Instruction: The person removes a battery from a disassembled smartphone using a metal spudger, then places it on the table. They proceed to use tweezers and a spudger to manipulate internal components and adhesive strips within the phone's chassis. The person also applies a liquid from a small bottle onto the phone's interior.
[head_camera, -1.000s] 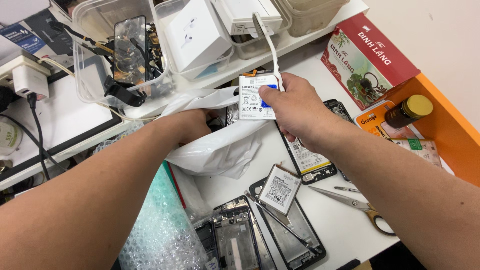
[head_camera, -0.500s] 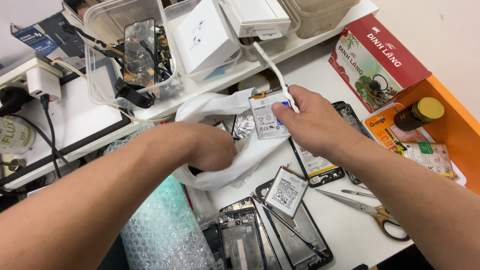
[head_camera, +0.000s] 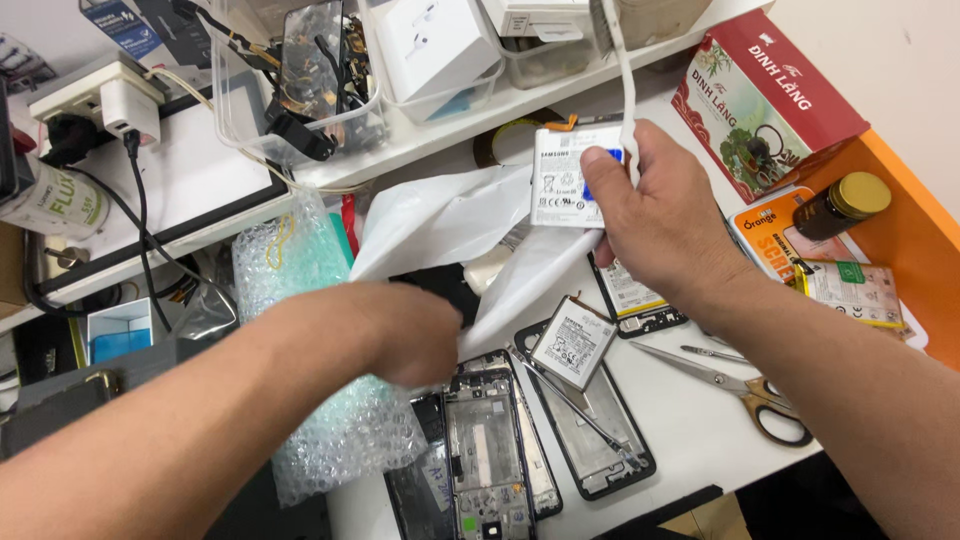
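White and crowded, the tabletop (head_camera: 700, 440) carries phone parts from edge to edge. At about one o'clock the right hand (head_camera: 655, 215) pinches a flat white phone battery (head_camera: 562, 190) by its right edge, lifted clear of the surface beside a hanging white cable (head_camera: 622, 90). The left hand (head_camera: 410, 330), near the middle, is closed around the mouth of a white plastic bag (head_camera: 450, 215); what its fingers grip inside is hidden.

To handle this well, I judge the bag's opening wants holding wide and steady, and the battery kept flat, unbent, carried by its edges.

Obstacles lie close: a second battery (head_camera: 572, 345) resting on an open phone frame (head_camera: 585, 420) at five o'clock, with another stripped frame (head_camera: 485, 440) beside it, scissors (head_camera: 740, 385) at four o'clock, and bubble wrap (head_camera: 320, 420) at seven. A red box (head_camera: 765, 100) and a small brown bottle (head_camera: 845, 205) stand at two o'clock; clear bins (head_camera: 300, 90) of parts sit at eleven.
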